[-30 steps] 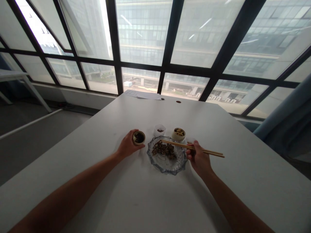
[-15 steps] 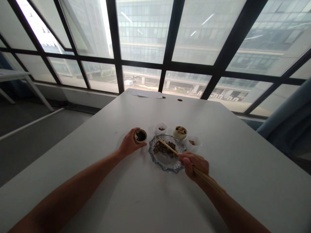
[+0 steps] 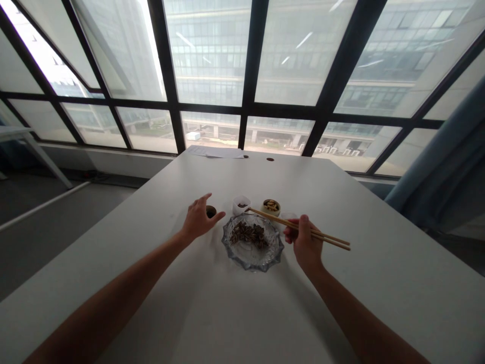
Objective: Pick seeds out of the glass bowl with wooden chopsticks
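Observation:
My left hand [image 3: 199, 220] is open, thumb and fingers spread beside a small dark-mouthed cup [image 3: 211, 211], partly hidden by the hand. Whether it still touches the cup I cannot tell. In my right hand [image 3: 307, 241] is a pair of wooden chopsticks [image 3: 282, 221], held above the right rim of a clear scalloped glass dish [image 3: 248, 264]. Sunflower-like seeds in shells [image 3: 248, 233] lie heaped in the dish. The chopstick tips are close to a small white cup [image 3: 241, 205] with dark bits in it. To its right stands a cream bowl [image 3: 271, 207] of yellowish pieces.
A further white cup [image 3: 290, 216] is mostly hidden behind my right hand. Paper sheets [image 3: 215, 152] lie at the far end of the white table [image 3: 212, 313], near two round holes. Windows rise beyond it, and a blue curtain [image 3: 435, 151] hangs at the right.
My left hand has loosened from the cup, which now sits lower behind it. My right hand has lifted the chopsticks out of the dish toward the white cup. The view has shifted slightly.

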### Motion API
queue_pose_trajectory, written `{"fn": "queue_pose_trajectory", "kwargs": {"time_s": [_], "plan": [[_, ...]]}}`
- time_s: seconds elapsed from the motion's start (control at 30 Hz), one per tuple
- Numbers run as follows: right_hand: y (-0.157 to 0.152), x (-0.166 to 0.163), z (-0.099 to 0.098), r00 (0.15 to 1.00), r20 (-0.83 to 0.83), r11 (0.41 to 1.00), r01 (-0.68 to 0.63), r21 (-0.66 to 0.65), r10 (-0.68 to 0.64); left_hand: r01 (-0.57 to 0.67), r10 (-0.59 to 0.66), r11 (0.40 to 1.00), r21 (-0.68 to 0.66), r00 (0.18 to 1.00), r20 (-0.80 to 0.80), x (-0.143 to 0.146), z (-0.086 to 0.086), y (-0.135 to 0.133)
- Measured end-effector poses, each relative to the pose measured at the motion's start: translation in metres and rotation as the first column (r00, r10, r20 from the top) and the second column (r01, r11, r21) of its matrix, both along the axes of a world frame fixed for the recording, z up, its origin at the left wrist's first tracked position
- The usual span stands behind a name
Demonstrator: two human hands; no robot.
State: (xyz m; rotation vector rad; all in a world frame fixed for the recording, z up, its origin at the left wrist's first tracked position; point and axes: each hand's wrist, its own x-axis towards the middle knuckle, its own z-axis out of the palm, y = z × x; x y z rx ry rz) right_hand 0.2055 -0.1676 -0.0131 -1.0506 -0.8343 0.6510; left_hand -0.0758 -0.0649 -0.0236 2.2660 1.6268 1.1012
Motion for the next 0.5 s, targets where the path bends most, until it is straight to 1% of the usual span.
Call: {"fn": "queue_pose_trajectory", "kwargs": {"time_s": [0.07, 0.13, 0.17, 0.23, 0.3, 0.37, 0.43, 0.5], "plan": [[0.003, 0.003, -0.001, 0.999, -0.039, 1.0, 0.028, -0.014, -0.028, 0.063, -0.061, 0.998, 0.011, 0.992, -0.106, 0.023, 0.013, 0.007], [0.004, 0.004, -0.001, 0.997, -0.044, 0.998, 0.057, -0.01, -0.057, 0.115, -0.121, 0.992, -0.041, 0.971, -0.204, 0.048, 0.024, 0.016], [0.004, 0.003, 0.0, 0.997, -0.035, 0.998, 0.07, -0.006, -0.07, 0.114, -0.132, 0.989, -0.09, 0.964, -0.231, 0.059, 0.027, 0.021], [0.002, 0.002, 0.002, 0.996, 0.004, 0.996, 0.09, 0.005, -0.09, 0.099, -0.149, 0.973, -0.209, 0.958, -0.244, 0.076, 0.031, 0.03], [-0.001, 0.001, 0.005, 0.991, 0.081, 0.994, 0.104, 0.04, -0.107, 0.12, -0.173, 0.961, -0.25, 0.964, -0.201, 0.085, 0.032, 0.036], [-0.004, 0.002, 0.008, 0.966, 0.226, 0.989, 0.101, 0.111, -0.124, 0.188, -0.217, 0.964, -0.188, 0.965, -0.146, 0.087, 0.031, 0.038], [-0.006, 0.004, 0.011, 0.904, 0.404, 0.979, 0.065, 0.192, -0.139, 0.263, -0.272, 0.961, -0.087, 0.956, -0.113, 0.085, 0.029, 0.037], [-0.006, 0.005, 0.012, 0.831, 0.534, 0.967, 0.014, 0.254, -0.153, 0.311, -0.311, 0.95, -0.015, 0.946, -0.093, 0.081, 0.028, 0.034]]}}
